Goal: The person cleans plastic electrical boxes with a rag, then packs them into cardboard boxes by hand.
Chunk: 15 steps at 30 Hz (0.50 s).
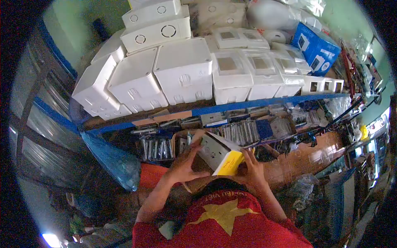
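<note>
A white and yellow box (230, 162) is held in front of my chest, tilted, with its yellow side toward my right. My right hand (251, 167) grips its yellow end. On the other side, my left hand (191, 163) has its thumb and fingers spread around a brown cardboard flap or box at the left of the white face. Whether the left fingers press on it is hard to tell. Just beyond the hands, a shelf holds rows of thin packaged pieces (240, 132) and more upright ones (157, 148) at the left.
Stacked white boxes (184, 58) fill the upper shelf, whose blue edge (264, 102) runs across the view. A blue printed box (316, 49) stands at the upper right. A blue plastic bag (118, 163) hangs at the left. Clear plastic wrap (305, 188) lies at the right.
</note>
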Each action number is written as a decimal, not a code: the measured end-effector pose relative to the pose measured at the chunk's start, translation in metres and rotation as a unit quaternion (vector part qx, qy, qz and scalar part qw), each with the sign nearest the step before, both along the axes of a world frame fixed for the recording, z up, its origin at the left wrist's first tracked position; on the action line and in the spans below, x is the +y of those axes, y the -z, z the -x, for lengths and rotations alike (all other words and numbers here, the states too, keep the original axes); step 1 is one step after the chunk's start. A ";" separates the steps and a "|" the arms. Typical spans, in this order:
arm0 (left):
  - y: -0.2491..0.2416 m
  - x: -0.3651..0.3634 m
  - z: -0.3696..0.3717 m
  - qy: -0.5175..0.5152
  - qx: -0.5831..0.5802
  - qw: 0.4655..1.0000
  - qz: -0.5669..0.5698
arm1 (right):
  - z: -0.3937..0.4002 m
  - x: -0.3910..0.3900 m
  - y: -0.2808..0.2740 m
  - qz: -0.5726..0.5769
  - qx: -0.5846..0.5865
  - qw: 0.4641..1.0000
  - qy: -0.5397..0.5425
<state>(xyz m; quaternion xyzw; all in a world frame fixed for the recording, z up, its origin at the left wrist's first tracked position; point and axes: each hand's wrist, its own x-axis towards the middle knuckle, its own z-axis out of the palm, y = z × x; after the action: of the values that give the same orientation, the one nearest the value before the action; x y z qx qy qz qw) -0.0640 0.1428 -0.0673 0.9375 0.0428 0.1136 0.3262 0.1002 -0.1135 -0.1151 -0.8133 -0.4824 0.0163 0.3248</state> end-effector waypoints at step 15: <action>0.012 0.002 -0.051 0.002 -0.076 0.970 0.232 | -0.032 0.023 -0.067 0.048 -0.273 0.959 -0.058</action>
<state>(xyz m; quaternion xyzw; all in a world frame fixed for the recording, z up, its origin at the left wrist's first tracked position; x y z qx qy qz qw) -0.0128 0.1447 -0.0792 0.8251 0.0409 0.1705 0.5371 0.1320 -0.0903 -0.0485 -0.7722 -0.5974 -0.1648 0.1402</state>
